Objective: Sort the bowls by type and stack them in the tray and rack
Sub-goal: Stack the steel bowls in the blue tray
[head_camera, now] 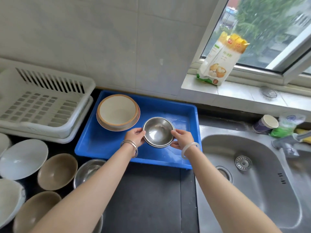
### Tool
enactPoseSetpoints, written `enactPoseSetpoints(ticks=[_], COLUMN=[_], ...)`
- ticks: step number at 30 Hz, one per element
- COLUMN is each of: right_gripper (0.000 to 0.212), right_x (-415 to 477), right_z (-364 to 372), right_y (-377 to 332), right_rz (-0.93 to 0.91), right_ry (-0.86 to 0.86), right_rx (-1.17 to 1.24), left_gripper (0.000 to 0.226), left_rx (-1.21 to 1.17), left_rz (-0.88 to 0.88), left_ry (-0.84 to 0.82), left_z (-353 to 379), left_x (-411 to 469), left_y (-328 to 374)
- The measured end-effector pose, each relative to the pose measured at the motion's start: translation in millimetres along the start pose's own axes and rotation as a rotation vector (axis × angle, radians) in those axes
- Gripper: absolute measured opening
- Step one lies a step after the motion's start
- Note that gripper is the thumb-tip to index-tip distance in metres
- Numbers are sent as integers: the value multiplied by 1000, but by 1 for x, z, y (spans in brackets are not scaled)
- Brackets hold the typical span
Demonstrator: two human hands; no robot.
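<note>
A small stack of steel bowls [158, 132] sits over the middle of the blue tray [104, 143]. My left hand [134, 137] grips its left rim and my right hand [182, 138] grips its right rim. A stack of cream bowls with orange rims [117, 111] stands in the tray's far left corner. The white dish rack [42, 101] lies left of the tray with nothing in it. On the dark counter at the lower left wait two white bowls [23, 158], two brown bowls [57, 171] and a steel bowl [89, 170] partly hidden by my left forearm.
A steel sink [252, 174] with a drain strainer fills the right side. On the windowsill stands a flour bag [218, 59]. A paper cup [265, 123] and green sponge sit behind the sink by the tap. Tiled wall rises behind the tray.
</note>
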State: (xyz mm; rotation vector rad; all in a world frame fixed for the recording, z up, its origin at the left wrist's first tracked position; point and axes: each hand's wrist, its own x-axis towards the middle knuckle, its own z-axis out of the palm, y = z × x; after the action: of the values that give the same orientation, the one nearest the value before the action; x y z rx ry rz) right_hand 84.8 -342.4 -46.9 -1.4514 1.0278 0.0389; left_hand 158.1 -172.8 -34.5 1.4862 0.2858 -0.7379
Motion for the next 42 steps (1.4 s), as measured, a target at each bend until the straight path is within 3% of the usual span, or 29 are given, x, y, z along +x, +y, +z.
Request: enactPoseSetpoints(ticks=[5, 13, 24, 42], right_gripper=[39, 35, 32, 26], right_x=[31, 62, 83, 77], right_z=[9, 18, 41, 46], right_y=[-4, -2, -15, -20], right_rz=[22, 40, 63, 62], right_ry=[39, 58, 65, 44], right_rx=[14, 73, 235, 300], left_gripper=[35, 33, 26, 35], left_rx=[-46, -147, -436, -453], left_rz=[-76, -34, -58, 7], left_ry=[-12, -16, 2, 63], left_z=[10, 16, 29, 36], left_x=[32, 63, 80, 86], left_y=[-7, -14, -19, -14])
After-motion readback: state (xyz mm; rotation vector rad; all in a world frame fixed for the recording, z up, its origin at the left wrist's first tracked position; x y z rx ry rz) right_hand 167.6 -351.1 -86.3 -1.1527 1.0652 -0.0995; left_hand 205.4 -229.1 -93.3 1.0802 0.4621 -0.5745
